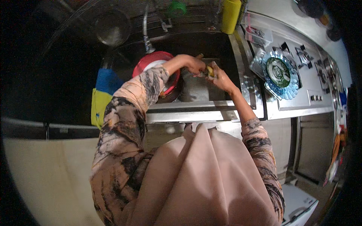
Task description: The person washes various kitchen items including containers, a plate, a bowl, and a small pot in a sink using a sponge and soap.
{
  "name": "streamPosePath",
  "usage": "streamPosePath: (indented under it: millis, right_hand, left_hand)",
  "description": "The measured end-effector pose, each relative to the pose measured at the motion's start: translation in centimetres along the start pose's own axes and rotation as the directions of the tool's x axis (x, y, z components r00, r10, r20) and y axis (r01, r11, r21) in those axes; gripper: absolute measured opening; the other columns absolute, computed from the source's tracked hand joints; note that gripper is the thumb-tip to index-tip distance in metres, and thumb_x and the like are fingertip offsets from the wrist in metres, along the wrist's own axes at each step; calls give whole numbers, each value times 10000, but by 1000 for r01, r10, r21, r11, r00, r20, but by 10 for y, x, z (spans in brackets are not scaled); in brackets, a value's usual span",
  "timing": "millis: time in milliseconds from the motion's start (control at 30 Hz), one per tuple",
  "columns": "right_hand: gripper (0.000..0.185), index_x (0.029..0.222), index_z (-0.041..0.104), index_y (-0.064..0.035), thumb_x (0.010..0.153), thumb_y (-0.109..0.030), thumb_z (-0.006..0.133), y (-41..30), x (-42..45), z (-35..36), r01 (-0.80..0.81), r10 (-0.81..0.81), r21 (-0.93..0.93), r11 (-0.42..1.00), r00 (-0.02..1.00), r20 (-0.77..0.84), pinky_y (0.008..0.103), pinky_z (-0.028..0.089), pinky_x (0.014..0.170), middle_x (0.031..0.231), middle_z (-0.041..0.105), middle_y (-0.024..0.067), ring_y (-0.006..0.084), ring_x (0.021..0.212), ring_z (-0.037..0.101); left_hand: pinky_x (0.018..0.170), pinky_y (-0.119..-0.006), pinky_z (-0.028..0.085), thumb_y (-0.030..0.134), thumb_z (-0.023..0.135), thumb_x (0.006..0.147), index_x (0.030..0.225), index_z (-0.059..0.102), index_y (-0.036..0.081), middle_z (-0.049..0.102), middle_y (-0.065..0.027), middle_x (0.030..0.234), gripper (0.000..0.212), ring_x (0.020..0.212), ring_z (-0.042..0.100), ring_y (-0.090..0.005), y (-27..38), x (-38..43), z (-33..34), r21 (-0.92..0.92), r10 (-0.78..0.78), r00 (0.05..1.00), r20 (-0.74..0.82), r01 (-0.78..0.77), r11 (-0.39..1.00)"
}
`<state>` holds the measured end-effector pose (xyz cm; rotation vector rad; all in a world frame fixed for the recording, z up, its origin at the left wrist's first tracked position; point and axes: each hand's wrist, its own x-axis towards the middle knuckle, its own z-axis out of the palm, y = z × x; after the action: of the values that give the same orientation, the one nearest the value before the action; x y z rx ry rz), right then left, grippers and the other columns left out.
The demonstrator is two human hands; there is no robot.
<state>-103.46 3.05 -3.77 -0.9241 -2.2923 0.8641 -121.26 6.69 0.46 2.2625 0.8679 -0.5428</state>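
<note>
Over the stainless steel sink (195,90), both hands meet in front of me. My right hand (223,80) is curled around a yellow piece (210,71) that looks like a sponge. My left hand (195,66) grips a small, blurred object whose brown end (199,56) sticks out past the fingers; its kind is unclear. The yellow piece touches or nearly touches that object. Beneath my left forearm stands a red basin (137,69) with something whitish inside, partly hidden by the sleeve.
A flexible tap (146,42) hangs behind the basin. Left are a pan (113,32), a blue cloth (106,80) and a yellow cloth (100,104). A yellow container (231,17) stands behind. Right, a green plate (278,72) rests on a blue glass plate (292,90) by the gas hob (302,103).
</note>
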Motion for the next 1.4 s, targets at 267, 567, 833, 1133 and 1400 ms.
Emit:
streamPosePath:
  millis: [267, 567, 833, 1133, 1400]
  right_hand:
    - [161, 814, 515, -31, 708, -115, 603, -75, 36, 38, -236, 113, 585, 776, 965, 238, 208, 339, 468, 658, 482, -20, 57, 562, 422]
    - [256, 792, 541, 54, 670, -157, 617, -35, 95, 144, -348, 257, 636, 689, 938, 235, 326, 424, 486, 648, 563, 111, 179, 547, 528]
    - [377, 706, 537, 72, 565, -234, 706, -98, 112, 231, -302, 289, 297, 906, 953, 89, 366, 442, 520, 653, 577, 180, 261, 590, 585]
    - [101, 637, 498, -8, 694, -46, 573, -181, 120, 208, -492, 373, 559, 668, 870, 321, 262, 382, 396, 609, 511, 53, 129, 502, 485]
    - [280, 951, 502, -31, 755, -230, 505, -135, 207, 230, -11, -146, -293, 956, 849, -508, 381, 434, 628, 823, 573, 131, 302, 727, 556]
  left_hand:
    - [849, -395, 273, 160, 610, 645, 926, 533, 93, 538, -53, 900, 300, 975, 447, -218, 29, -129, 23, 156, -256, 804, -537, 393, 906]
    - [734, -305, 409, 307, 433, 835, 963, 492, 34, 555, -74, 903, 307, 846, 524, -161, 6, -95, 145, -587, -615, 570, -545, -783, -206]
    - [645, -377, 490, 313, 290, 881, 979, 445, -1, 551, -208, 925, 364, 784, 576, -270, -93, -139, 167, -378, -871, 364, -330, -896, -232]
    - [338, -185, 294, 405, 296, 862, 996, 435, 41, 555, -127, 693, 412, 415, 384, -86, -156, -185, 182, -279, -876, 309, -370, -937, -212]
    - [338, -270, 313, 25, 437, 733, 863, 460, 32, 504, -59, 629, 133, 482, 463, -129, -116, -149, 175, -756, -595, 471, -651, -468, 457]
